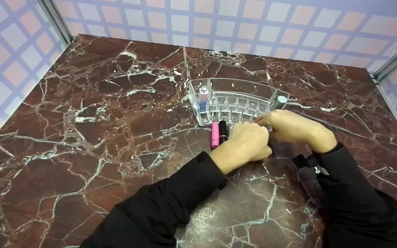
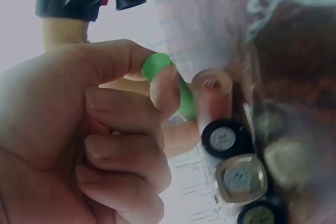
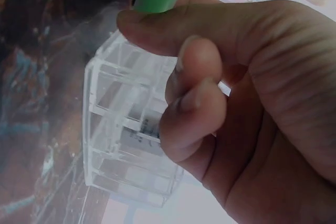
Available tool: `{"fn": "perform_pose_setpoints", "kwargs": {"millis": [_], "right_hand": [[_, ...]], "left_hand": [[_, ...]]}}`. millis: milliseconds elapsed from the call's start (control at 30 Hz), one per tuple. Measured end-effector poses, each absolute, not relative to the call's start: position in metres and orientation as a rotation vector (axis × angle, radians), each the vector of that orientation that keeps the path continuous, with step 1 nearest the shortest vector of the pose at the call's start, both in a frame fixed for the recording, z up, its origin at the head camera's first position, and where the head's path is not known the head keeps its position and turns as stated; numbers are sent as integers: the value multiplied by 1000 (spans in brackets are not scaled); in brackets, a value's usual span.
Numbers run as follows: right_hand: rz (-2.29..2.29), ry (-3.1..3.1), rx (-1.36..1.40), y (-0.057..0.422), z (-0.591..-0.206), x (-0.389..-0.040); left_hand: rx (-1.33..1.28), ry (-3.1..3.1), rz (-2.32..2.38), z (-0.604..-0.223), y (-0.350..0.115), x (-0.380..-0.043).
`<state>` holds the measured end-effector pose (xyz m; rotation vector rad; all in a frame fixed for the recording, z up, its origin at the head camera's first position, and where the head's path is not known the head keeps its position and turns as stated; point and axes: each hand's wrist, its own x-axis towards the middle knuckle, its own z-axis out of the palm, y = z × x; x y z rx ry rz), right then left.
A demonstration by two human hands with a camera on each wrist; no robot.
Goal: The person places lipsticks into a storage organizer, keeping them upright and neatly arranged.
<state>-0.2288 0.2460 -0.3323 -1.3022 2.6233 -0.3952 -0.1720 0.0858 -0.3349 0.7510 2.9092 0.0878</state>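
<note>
My left hand (image 1: 245, 141) pinches a green lipstick tube (image 2: 186, 98) between thumb and forefinger, its other fingers curled in. On the same tube, my right hand (image 1: 288, 127) grips with its thumb and forefinger. Both hands meet just in front of a clear acrylic lipstick holder (image 1: 198, 119); the head view hides the green tube behind them. Beside my left hand lie a pink tube (image 1: 215, 135) and a black tube (image 1: 222, 131). The left wrist view shows more tube ends in a row, among them a black-rimmed one (image 2: 224, 139) and a square gold one (image 2: 240, 178).
A pink-and-blue lipstick (image 1: 203, 98) stands in the holder's left compartment. A grey-capped tube (image 1: 280, 102) stands in its right compartment. Under everything is a dark red marbled table (image 1: 115, 165), with checked panels (image 1: 212, 20) behind it.
</note>
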Motion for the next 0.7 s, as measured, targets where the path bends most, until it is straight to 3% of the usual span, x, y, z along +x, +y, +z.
{"fn": "perform_pose_setpoints", "kwargs": {"millis": [700], "right_hand": [[-503, 2658, -1412, 260, -311, -229]], "left_hand": [[697, 2853, 150, -311, 54, -181]]}}
